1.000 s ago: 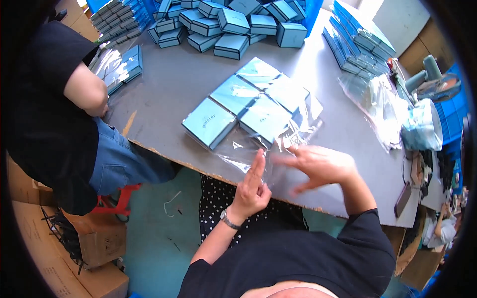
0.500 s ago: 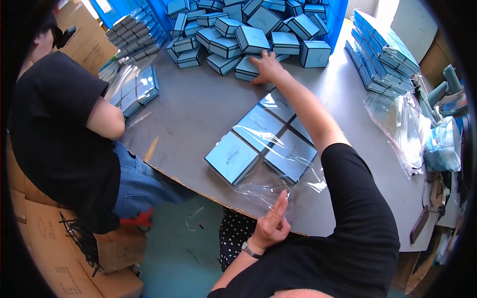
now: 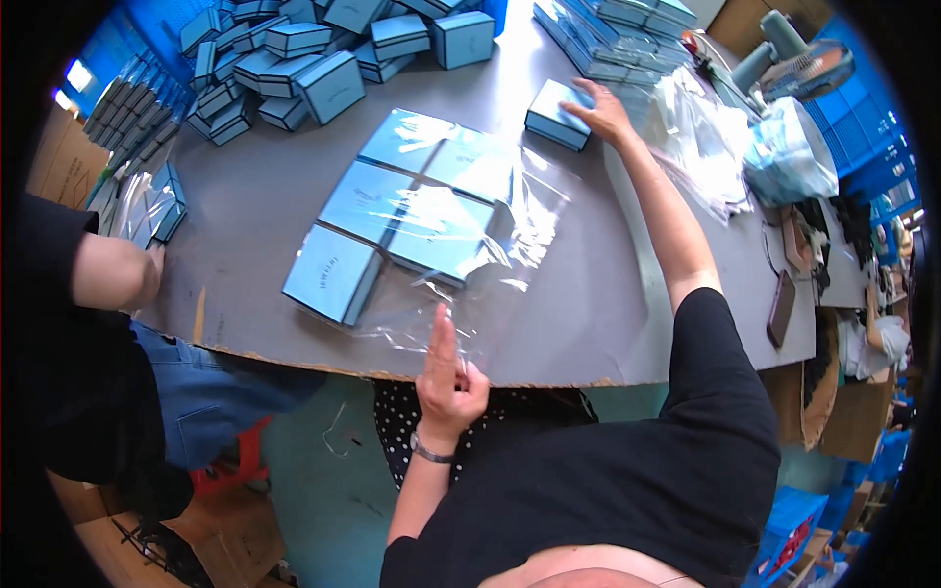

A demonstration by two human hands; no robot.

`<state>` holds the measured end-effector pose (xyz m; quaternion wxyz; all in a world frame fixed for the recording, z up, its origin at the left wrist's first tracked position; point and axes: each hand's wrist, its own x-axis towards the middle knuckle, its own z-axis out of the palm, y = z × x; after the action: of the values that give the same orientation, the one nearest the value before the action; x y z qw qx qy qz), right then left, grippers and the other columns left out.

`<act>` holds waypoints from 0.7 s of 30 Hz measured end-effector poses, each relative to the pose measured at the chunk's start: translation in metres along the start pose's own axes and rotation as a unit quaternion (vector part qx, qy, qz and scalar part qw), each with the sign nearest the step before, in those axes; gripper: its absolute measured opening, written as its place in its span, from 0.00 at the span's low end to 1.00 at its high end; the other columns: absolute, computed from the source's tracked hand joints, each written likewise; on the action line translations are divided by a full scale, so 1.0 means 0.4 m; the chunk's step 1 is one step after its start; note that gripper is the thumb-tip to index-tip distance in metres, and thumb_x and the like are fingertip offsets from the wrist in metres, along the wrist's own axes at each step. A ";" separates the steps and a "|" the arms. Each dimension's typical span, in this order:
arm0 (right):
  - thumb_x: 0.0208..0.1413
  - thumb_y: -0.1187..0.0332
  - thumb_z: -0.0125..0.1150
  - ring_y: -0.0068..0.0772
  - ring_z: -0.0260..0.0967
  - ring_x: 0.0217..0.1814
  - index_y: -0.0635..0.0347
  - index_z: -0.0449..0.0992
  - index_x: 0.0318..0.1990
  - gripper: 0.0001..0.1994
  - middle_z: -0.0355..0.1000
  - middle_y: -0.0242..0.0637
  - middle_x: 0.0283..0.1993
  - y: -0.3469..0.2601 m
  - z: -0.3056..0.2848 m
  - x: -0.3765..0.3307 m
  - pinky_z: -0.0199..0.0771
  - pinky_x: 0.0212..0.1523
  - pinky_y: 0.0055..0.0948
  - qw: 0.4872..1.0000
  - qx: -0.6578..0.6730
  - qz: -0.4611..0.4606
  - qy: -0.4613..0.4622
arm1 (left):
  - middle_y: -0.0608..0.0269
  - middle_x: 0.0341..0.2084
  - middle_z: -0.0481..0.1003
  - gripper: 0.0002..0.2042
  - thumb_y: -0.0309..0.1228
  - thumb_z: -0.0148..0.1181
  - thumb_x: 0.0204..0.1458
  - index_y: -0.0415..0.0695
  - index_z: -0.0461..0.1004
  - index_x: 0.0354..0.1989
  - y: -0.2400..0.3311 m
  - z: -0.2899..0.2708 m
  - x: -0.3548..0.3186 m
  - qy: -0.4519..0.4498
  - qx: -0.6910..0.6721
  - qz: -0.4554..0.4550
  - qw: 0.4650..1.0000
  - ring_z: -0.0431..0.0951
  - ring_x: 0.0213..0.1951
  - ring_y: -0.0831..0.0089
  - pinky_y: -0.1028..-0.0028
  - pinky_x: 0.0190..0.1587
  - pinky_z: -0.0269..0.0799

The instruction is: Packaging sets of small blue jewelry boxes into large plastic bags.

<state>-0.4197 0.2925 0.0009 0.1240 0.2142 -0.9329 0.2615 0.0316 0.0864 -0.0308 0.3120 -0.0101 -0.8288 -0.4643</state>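
Note:
My right hand (image 3: 602, 112) grips a light-blue gift box (image 3: 559, 116) with dark edges, fingers across its top, at the right of the table. Left of it lies a clear plastic bag (image 3: 534, 220) with several similar boxes (image 3: 365, 201) flat inside, in two columns; the nearer end of the right column has only bag film. At the bag's near edge, my left hand (image 3: 451, 377) has its thumb and some fingers closed on the film. Its forefinger points up along the bag.
A heap of loose blue boxes (image 3: 328, 88) lies at the back left. Wrapped packs are stacked at the back (image 3: 627, 44) and far left (image 3: 137, 108). Empty clear bags (image 3: 696, 147), a fan (image 3: 809, 73) and a phone (image 3: 781, 309) stand right. A co-worker's arm (image 3: 113, 274) is at left.
My right hand has brought a box from the heap over to the right, past the bag. My left hand stays at the bag's near edge. The whole view has shifted rightward.

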 end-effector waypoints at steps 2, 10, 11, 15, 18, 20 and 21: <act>0.34 0.36 0.71 0.54 0.60 0.67 0.39 0.66 0.65 0.47 0.59 0.53 0.68 -0.029 -0.003 -0.063 0.59 0.68 0.41 0.997 -0.020 -0.065 -0.044 | 0.46 0.66 0.61 0.40 0.13 0.50 0.39 0.39 0.56 0.69 0.003 0.009 0.004 -0.001 -0.002 -0.007 1.000 0.78 0.27 0.77 0.81 0.18 0.65; 0.34 0.57 0.71 0.44 0.64 0.64 0.56 0.61 0.67 0.46 0.63 0.48 0.63 -0.201 -0.179 -0.390 0.63 0.65 0.38 0.779 0.606 0.034 -0.155 | 0.49 0.71 0.52 0.43 0.12 0.52 0.40 0.40 0.51 0.71 0.086 -0.008 -0.037 0.011 -0.004 -0.050 0.999 0.68 0.21 0.81 0.82 0.22 0.65; 0.34 0.52 0.73 0.43 0.63 0.65 0.58 0.59 0.67 0.49 0.62 0.48 0.65 -0.170 -0.170 -0.450 0.64 0.64 0.38 0.726 0.652 -0.015 -0.218 | 0.49 0.71 0.52 0.43 0.12 0.52 0.40 0.40 0.51 0.71 0.100 -0.005 -0.036 0.016 -0.004 -0.056 0.998 0.68 0.21 0.81 0.82 0.22 0.65; 0.30 0.41 0.70 0.50 0.55 0.69 0.64 0.66 0.63 0.51 0.58 0.53 0.66 -0.409 -0.156 -0.555 0.54 0.68 0.47 0.779 0.387 -0.274 -0.410 | 0.49 0.71 0.52 0.42 0.12 0.52 0.42 0.41 0.50 0.72 0.124 -0.025 -0.043 0.013 0.009 -0.060 0.998 0.67 0.21 0.81 0.82 0.22 0.65; 0.31 0.43 0.70 0.57 0.56 0.68 0.55 0.67 0.65 0.48 0.58 0.54 0.66 -0.469 -0.120 -0.599 0.57 0.66 0.49 0.869 0.277 -0.239 -0.332 | 0.51 0.71 0.54 0.42 0.11 0.51 0.42 0.41 0.50 0.72 0.133 -0.028 -0.029 0.011 -0.021 -0.076 0.997 0.64 0.20 0.84 0.83 0.22 0.65; 0.32 0.45 0.70 0.65 0.55 0.68 0.50 0.69 0.64 0.45 0.56 0.62 0.66 -0.489 -0.119 -0.621 0.58 0.66 0.52 0.923 0.126 -0.237 -0.275 | 0.50 0.70 0.54 0.42 0.11 0.51 0.42 0.41 0.50 0.72 0.127 -0.026 -0.025 0.007 0.040 -0.060 0.997 0.69 0.24 0.80 0.82 0.22 0.67; 0.32 0.45 0.70 0.65 0.55 0.68 0.50 0.69 0.64 0.45 0.56 0.62 0.66 -0.502 -0.109 -0.632 0.58 0.66 0.52 0.925 0.128 -0.235 -0.271 | 0.49 0.70 0.54 0.42 0.11 0.50 0.42 0.41 0.50 0.72 0.125 -0.022 -0.022 0.010 0.096 -0.045 0.994 0.75 0.27 0.77 0.82 0.23 0.69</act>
<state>-0.0992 0.2458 0.0379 -0.1038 0.5037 -0.8125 0.2744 0.0586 0.1103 0.0060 0.2983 0.0623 -0.8660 -0.3964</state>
